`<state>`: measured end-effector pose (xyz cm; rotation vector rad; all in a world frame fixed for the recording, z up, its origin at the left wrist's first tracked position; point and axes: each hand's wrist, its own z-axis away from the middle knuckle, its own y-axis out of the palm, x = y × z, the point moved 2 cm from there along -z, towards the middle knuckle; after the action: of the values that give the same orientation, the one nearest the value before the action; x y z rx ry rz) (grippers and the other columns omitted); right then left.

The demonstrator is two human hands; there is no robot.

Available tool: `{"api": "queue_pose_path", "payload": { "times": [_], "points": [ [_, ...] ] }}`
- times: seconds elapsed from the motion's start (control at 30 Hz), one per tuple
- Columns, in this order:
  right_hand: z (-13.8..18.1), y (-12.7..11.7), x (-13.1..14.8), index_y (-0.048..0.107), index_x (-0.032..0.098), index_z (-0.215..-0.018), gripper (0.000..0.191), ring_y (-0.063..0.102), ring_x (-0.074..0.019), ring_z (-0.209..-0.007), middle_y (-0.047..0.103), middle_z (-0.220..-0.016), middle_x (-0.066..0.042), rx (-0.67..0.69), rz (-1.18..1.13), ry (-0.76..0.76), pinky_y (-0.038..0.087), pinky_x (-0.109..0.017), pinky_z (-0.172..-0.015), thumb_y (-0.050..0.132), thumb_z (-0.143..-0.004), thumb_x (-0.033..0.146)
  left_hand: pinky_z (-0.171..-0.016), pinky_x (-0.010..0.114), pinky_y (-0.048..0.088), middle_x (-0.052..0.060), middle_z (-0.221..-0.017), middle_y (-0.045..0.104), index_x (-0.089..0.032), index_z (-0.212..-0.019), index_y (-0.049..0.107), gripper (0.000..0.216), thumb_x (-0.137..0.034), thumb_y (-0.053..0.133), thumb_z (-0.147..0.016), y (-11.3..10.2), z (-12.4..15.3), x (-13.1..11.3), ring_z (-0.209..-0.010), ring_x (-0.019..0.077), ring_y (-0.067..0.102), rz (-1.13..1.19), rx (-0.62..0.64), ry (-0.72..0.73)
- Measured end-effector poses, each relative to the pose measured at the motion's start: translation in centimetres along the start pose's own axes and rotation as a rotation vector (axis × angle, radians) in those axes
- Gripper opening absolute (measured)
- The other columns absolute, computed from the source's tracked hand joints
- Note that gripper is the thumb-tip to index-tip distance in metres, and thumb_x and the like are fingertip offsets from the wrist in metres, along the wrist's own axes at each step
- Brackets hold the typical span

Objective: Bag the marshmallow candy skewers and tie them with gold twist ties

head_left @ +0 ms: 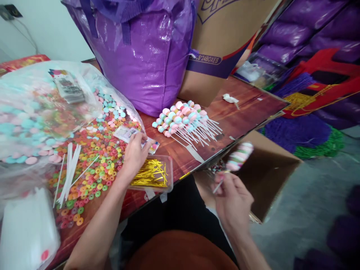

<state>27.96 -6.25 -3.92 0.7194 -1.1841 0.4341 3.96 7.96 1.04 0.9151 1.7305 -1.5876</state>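
My right hand (233, 197) is closed round the white stick of a candy skewer (239, 156), which has pink, white and green pieces and looks smeared by motion. It is above an open cardboard box (267, 176), beyond the table's edge. My left hand (136, 150) rests with its fingers apart on a stack of small printed cards (125, 133). Just below that hand, a clear plastic tray (170, 174) holds gold twist ties (150, 173). More candy skewers (184, 116) lie piled to the right, their white sticks pointing toward the right front.
Loose ring candies (97, 165) and white sticks (70, 174) cover the table's left side, beside a clear bag (17, 112) of pastel candies. A purple bag (137, 56) and a large carton (210, 78) stand behind. Clear plastic sleeves (26, 225) lie front left.
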Motion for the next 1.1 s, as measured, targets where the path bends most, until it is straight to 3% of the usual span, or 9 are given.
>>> {"api": "queue_pose_path", "payload": {
  "times": [0.1,0.23,0.37,0.5,0.67,0.8,0.87,1.0,1.1],
  "points": [
    [-3.0,-1.4,0.3,0.068,0.014,-0.083,0.038,0.044,-0.0061,-0.048,0.065,-0.073,-0.002,-0.105,-0.066,0.039,0.033,-0.020,-0.043,0.083,-0.067,0.044,-0.081,0.036,0.043,0.011,-0.103,0.063,-0.019,-0.091,0.063,0.019,-0.031,0.072,-0.079,0.2,-3.2,2.2,-0.094,0.0271,0.060,-0.422,0.006,-0.092],
    [-3.1,0.1,0.5,0.068,0.015,-0.090,0.031,0.042,-0.0054,-0.046,0.064,-0.072,0.000,-0.067,0.025,-0.093,0.032,-0.021,-0.043,0.078,-0.074,0.040,-0.074,0.034,0.041,0.007,-0.088,0.067,-0.022,-0.078,0.063,0.010,-0.030,0.064,-0.084,0.5,-4.4,2.9,-0.084,0.0251,0.062,-0.524,0.029,-0.143],
    [-0.8,4.0,0.8,0.069,0.019,-0.096,0.019,0.053,-0.0110,-0.060,0.065,-0.077,-0.001,0.172,0.332,-0.286,0.042,-0.025,-0.056,0.066,-0.088,0.035,-0.067,0.030,0.039,0.001,-0.070,0.064,-0.021,-0.069,0.062,0.015,-0.029,0.066,-0.081,-0.2,-3.4,2.3,-0.068,0.0182,0.057,-0.247,-0.065,-0.120],
    [0.2,9.1,0.7,0.069,0.019,-0.100,0.021,0.059,-0.0160,-0.074,0.068,-0.087,-0.004,0.474,0.440,-0.335,0.049,-0.030,-0.069,0.068,-0.085,0.034,-0.058,0.027,0.036,-0.001,-0.063,0.060,-0.020,-0.069,0.063,0.015,-0.029,0.070,-0.078,-0.9,-1.0,0.8,-0.057,0.0135,0.048,0.206,-0.082,-0.082],
    [0.6,14.3,-0.6,0.066,0.017,-0.080,0.022,0.055,-0.0134,-0.063,0.065,-0.071,0.000,0.672,0.226,-0.004,0.047,-0.026,-0.060,0.076,-0.073,0.036,-0.058,0.024,0.037,0.000,-0.066,0.060,-0.018,-0.071,0.066,0.020,-0.030,0.082,-0.070,-1.5,3.0,-1.2,-0.060,0.0127,0.049,0.548,-0.150,-0.132],
    [1.6,15.3,-1.4,0.060,0.018,-0.069,0.020,0.050,-0.0110,-0.057,0.057,-0.062,0.004,0.673,0.082,0.071,0.042,-0.024,-0.057,0.073,-0.075,0.033,-0.054,0.021,0.033,-0.004,-0.061,0.050,-0.019,-0.067,0.061,0.024,-0.028,0.083,-0.071,-2.0,6.4,-1.1,-0.057,0.0100,0.041,0.528,-0.418,-0.147],
    [2.0,15.0,-1.3,0.061,0.018,-0.070,0.018,0.050,-0.0112,-0.059,0.057,-0.064,0.004,0.666,0.073,0.043,0.042,-0.024,-0.059,0.071,-0.077,0.032,-0.054,0.021,0.035,-0.004,-0.058,0.049,-0.018,-0.061,0.060,0.030,-0.035,0.082,-0.073,-1.7,7.8,-0.6,-0.056,0.0095,0.040,0.580,-0.385,-0.207],
    [2.6,14.6,-0.7,0.059,0.018,-0.070,0.020,0.049,-0.0119,-0.063,0.054,-0.067,0.004,0.687,0.140,-0.036,0.042,-0.025,-0.063,0.067,-0.082,0.031,-0.055,0.020,0.042,0.001,-0.070,0.062,-0.015,-0.075,0.071,0.036,-0.051,0.078,-0.074,-0.4,8.9,0.1,-0.060,0.0098,0.050,0.937,-0.111,-0.415],
    [3.0,14.5,-0.3,0.055,0.019,-0.069,0.022,0.045,-0.0118,-0.064,0.050,-0.067,0.004,0.735,0.214,-0.113,0.039,-0.024,-0.062,0.064,-0.085,0.032,-0.063,0.021,0.050,0.002,-0.087,0.070,-0.019,-0.089,0.074,0.036,-0.042,0.087,-0.065,-0.1,7.9,0.2,-0.071,0.0104,0.060,1.279,-0.139,-0.530]
  ]
}}
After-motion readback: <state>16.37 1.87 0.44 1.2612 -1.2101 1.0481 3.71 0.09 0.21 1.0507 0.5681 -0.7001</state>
